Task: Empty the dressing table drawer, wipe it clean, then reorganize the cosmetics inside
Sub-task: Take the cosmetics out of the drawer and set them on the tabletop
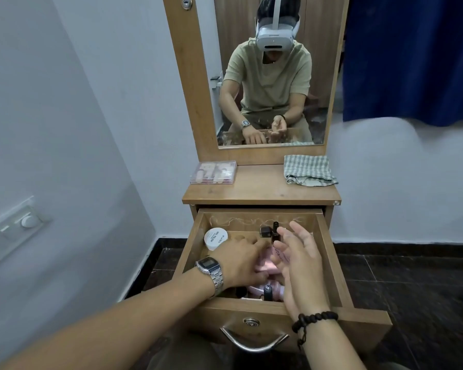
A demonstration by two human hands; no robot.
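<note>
The wooden drawer (329, 252) is pulled out below the dressing table top. Inside lie a white round jar (216, 238), small dark bottles (270, 231) at the back, a pink box (265, 264) in the middle, and pink items with a black-capped tube (267, 289) near the front. My left hand (241, 260), with a metal watch, reaches into the drawer with fingers curled on the pink box. My right hand (300, 260), with a bead bracelet, hovers palm-up and open beside it, fingers spread over the drawer's middle.
On the table top sit a clear plastic case of cosmetics (213, 172) at left and a folded checked cloth (308, 170) at right. The mirror (273, 76) stands behind. A blue curtain (412, 57) hangs right. A wall switch panel (14, 231) is left. The floor is dark tile.
</note>
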